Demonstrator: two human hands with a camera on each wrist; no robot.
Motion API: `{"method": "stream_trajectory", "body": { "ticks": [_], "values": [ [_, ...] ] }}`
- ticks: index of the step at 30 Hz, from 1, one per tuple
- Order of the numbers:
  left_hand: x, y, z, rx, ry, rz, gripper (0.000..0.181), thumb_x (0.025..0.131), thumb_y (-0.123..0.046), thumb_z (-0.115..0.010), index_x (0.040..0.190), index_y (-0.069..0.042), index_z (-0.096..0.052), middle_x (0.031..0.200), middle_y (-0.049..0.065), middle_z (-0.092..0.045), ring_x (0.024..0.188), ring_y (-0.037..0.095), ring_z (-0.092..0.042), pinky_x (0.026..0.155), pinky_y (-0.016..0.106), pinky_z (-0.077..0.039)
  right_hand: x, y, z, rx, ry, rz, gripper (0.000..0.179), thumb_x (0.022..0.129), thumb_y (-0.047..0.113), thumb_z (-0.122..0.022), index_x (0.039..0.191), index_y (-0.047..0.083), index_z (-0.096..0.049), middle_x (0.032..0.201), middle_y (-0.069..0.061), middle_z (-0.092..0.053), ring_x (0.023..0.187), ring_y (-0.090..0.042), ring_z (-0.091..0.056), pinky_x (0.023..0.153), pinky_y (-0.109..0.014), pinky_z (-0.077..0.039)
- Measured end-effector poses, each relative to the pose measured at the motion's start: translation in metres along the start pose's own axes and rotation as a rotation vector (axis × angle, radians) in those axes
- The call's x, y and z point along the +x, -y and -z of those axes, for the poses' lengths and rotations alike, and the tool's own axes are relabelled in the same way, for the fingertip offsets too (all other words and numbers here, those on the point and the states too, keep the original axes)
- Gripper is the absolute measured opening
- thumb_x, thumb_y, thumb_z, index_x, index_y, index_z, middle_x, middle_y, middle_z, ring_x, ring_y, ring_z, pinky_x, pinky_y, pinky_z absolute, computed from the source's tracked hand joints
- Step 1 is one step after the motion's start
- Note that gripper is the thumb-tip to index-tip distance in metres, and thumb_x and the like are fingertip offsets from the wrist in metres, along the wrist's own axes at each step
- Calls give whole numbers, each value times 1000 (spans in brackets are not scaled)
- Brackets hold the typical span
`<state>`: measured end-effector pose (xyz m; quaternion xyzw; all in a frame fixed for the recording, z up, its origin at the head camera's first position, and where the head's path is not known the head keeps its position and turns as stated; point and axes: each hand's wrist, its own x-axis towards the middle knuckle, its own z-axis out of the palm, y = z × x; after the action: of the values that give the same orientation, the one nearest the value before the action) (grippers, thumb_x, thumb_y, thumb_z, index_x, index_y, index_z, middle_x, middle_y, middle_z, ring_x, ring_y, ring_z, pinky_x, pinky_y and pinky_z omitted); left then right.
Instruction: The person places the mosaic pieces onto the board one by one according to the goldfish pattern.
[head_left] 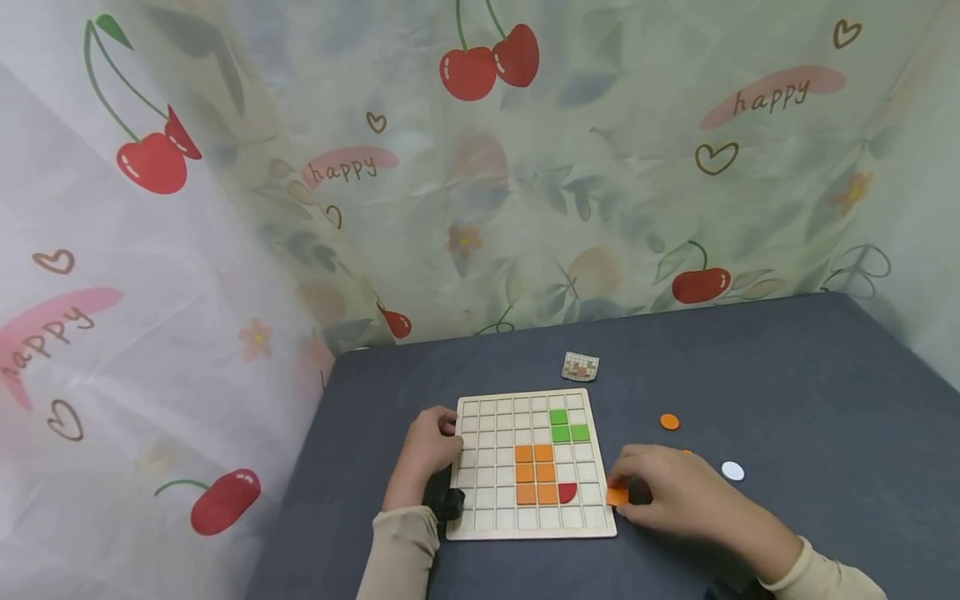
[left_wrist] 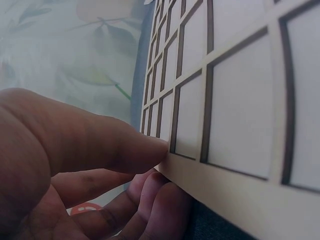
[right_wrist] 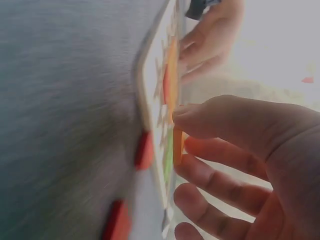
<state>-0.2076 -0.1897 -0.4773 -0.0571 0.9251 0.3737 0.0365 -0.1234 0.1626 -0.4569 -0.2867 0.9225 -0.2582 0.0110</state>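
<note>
A wooden grid board (head_left: 487, 492) lies on the table, with orange square tiles (head_left: 534, 473), green square tiles (head_left: 560, 432) and a red rounded piece (head_left: 567, 492) in its cells. The left hand (head_left: 431, 446) grips the board's left edge. In the left wrist view its thumb (left_wrist: 145, 150) presses the rim from above and its fingers (left_wrist: 165, 210) curl at the edge below. Near the board's right edge, the right hand (head_left: 671, 487) pinches an orange piece (head_left: 617, 497) between thumb and fingers; the same orange piece (right_wrist: 178, 145) shows edge-on in the right wrist view.
A small printed pattern card (head_left: 581, 367) lies behind the board. To the right are an orange disc (head_left: 670, 422) and a white disc (head_left: 732, 472). Two red pieces (right_wrist: 144, 150) show beside the board in the right wrist view. A patterned curtain (head_left: 480, 208) hangs behind the dark table (head_left: 787, 400).
</note>
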Motion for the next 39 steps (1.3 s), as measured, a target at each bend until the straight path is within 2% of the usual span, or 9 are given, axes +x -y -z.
{"method": "stream_trajectory", "body": {
  "ticks": [9,15,19,26,39],
  "values": [
    [0,1,-1,-4,-7,-7,44,87,1,-67,132,1,-68,109,13,-67,92,25,-61,74,39,-52,58,25,-12,64,36,68,17,87,24,-85,103,25,-79,99,14,-68,76,-3,-58,64,-23,-46],
    [0,2,-1,-7,-10,-17,44,86,1,-68,130,1,-69,107,13,-67,91,25,-60,73,38,-52,98,32,-31,55,53,53,16,89,27,-83,105,25,-80,104,11,-70,81,-8,-60,70,-27,-49],
    [1,3,0,-4,-5,-11,44,86,1,-67,131,1,-69,107,13,-67,91,25,-60,73,39,-52,117,35,-41,43,57,24,14,89,28,-83,103,25,-79,103,12,-71,82,-8,-60,75,-31,-51],
    [2,2,1,3,3,-10,46,85,1,-66,131,0,-69,108,13,-68,92,25,-61,74,39,-51,134,41,-50,51,76,25,14,89,27,-84,102,22,-80,105,7,-72,86,-10,-61,75,-35,-52],
    [2,1,3,-3,-1,-21,45,85,1,-67,130,1,-69,107,14,-68,92,25,-61,75,40,-52,145,42,-58,52,111,22,14,87,23,-85,100,20,-81,100,5,-75,85,-12,-64,73,-39,-54]
  ]
}}
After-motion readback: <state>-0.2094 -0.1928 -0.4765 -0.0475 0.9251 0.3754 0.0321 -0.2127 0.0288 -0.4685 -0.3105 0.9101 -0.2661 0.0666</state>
